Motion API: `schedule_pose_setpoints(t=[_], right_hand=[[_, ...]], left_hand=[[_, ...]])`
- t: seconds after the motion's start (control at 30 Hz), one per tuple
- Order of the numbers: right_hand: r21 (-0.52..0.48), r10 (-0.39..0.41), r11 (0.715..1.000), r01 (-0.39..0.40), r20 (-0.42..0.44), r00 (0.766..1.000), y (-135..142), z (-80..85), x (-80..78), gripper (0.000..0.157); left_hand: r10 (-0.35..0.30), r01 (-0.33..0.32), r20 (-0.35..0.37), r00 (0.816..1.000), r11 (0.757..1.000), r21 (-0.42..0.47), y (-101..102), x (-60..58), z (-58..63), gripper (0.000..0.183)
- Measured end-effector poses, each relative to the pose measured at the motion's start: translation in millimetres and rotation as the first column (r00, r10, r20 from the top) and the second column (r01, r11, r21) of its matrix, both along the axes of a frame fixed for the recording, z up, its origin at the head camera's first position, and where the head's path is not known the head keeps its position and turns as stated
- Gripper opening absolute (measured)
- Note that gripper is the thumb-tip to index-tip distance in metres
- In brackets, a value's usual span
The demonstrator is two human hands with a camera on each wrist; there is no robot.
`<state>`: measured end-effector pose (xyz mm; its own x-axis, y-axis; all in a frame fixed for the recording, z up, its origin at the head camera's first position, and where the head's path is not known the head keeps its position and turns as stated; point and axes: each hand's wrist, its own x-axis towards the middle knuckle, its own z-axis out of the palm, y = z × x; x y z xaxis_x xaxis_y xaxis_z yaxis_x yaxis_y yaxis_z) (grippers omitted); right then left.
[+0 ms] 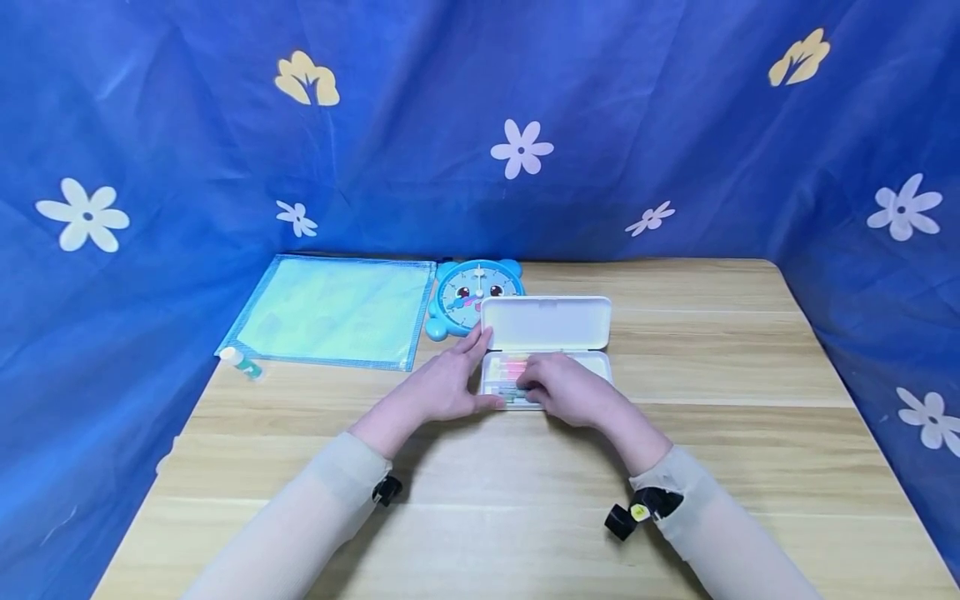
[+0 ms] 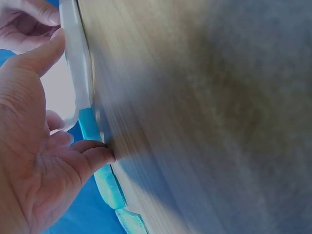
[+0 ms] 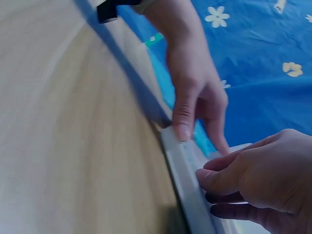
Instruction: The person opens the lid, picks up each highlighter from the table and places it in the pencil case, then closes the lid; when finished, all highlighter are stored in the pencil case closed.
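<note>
A white pencil case lies on the table with its lid raised. Pink and yellow sticks and thin greenish ones show in its left half. My left hand spreads at the case's left side, its thumb resting on the near edge and its fingers reaching toward the lid hinge. My right hand dips into the case with bent fingers over the sticks; whether it pinches one I cannot tell. Its palm hides part of the contents.
Behind the case's left side sits a blue cartoon-face clock, partly covered by the lid. A light blue mesh-edged pouch lies at the back left, with a glue stick by its near corner. A blue curtain hangs behind the table.
</note>
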<state>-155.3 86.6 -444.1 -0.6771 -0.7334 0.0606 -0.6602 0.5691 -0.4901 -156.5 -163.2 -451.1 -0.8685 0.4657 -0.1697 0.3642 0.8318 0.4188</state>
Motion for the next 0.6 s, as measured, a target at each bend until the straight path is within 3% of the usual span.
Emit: schedule_pose_setpoints(t=[0.4, 0.6], right_hand=[[-0.169, -0.149, 0.973, 0.159, 0.073, 0.986, 41, 25.3, -16.5, 0.021], [-0.269, -0.219, 0.934, 0.237, 0.096, 0.971, 63, 34.2, -23.7, 0.022]], left_hand=[[0.004, -0.004, -0.015, 1.000, 1.000, -0.002, 2, 0.5, -0.4, 0.124], [-0.003, 0.003, -0.021, 1.000, 1.000, -0.007, 2, 1.3, -0.3, 0.125]])
